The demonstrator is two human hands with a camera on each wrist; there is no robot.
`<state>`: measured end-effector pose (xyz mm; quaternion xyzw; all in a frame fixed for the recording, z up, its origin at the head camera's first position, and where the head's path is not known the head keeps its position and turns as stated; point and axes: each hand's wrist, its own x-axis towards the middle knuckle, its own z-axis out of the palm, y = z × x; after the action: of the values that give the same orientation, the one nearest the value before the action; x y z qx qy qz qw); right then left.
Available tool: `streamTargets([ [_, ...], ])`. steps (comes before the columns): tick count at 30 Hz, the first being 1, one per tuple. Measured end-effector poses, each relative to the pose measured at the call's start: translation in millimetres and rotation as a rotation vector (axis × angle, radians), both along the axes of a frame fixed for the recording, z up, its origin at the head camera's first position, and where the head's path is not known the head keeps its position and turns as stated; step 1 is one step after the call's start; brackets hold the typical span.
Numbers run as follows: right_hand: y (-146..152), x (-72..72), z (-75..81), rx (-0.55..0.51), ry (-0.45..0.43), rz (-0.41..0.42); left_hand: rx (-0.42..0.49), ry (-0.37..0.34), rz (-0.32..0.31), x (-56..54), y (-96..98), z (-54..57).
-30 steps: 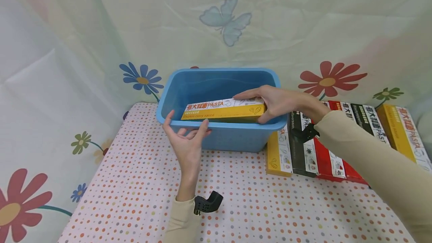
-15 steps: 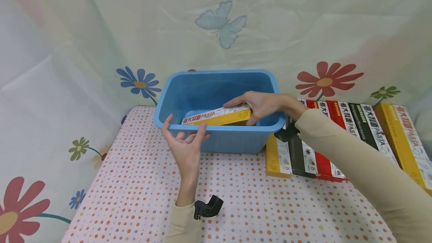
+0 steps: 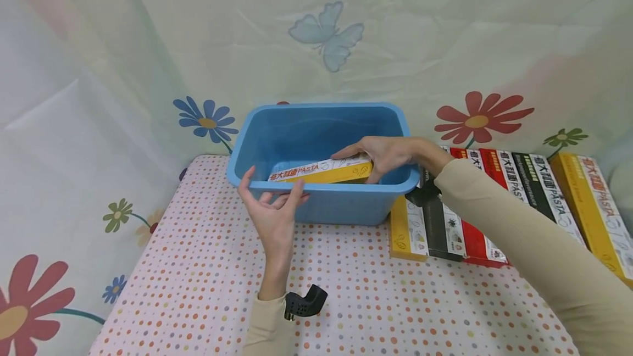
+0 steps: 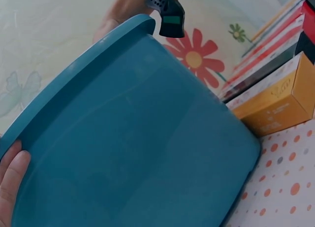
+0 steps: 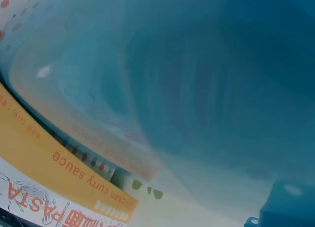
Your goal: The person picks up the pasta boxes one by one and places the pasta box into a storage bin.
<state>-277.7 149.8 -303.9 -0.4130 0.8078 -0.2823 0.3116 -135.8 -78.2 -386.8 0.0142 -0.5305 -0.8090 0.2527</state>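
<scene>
A blue plastic bin [image 3: 346,202] stands at the centre of the head view. My left hand [image 3: 272,216] grips its front rim near the left corner, thumb and index finger up at the rim, other fingers beneath. In the left wrist view, the fingers [image 4: 12,180] touch the bin's outer wall [image 4: 138,138]. Inside the bin, my right hand [image 3: 386,153] holds the right end of a yellow-and-white pasta box [image 3: 328,171]. The box tilts, its left end lower; the front rim hides its underside. In the right wrist view, the blue bin wall [image 5: 206,89] covers most of the picture.
Right of the bin lie several pasta boxes in a row: a yellow box [image 3: 405,238] nearest it, then a black box [image 3: 440,238] and red ones [image 3: 476,246]. Another yellow box [image 3: 578,191] lies far right. A dotted cloth [image 3: 207,268] covers the table; a printed curtain [image 3: 395,26] hangs behind.
My right hand has moved left and lowered the pasta box deeper into the bin. Over the last half second it has barely moved. The left hand keeps its hold on the rim.
</scene>
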Motion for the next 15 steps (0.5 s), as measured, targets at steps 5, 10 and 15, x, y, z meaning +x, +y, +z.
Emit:
streamTargets([
  [5, 2.3, -2.1, 2.0, 0.035, 0.003, 0.002, -0.002, 0.012, -0.009, -1.9, 1.6, 0.8],
  [10, 4.8, -4.7, 2.6, 0.052, 0.005, 0.002, -0.005, 0.018, -0.016, -4.2, 3.0, 0.7],
  [15, 6.1, -6.2, 4.6, 0.056, 0.003, 0.006, 0.003, 0.026, -0.019, -5.7, 3.8, 1.8],
])
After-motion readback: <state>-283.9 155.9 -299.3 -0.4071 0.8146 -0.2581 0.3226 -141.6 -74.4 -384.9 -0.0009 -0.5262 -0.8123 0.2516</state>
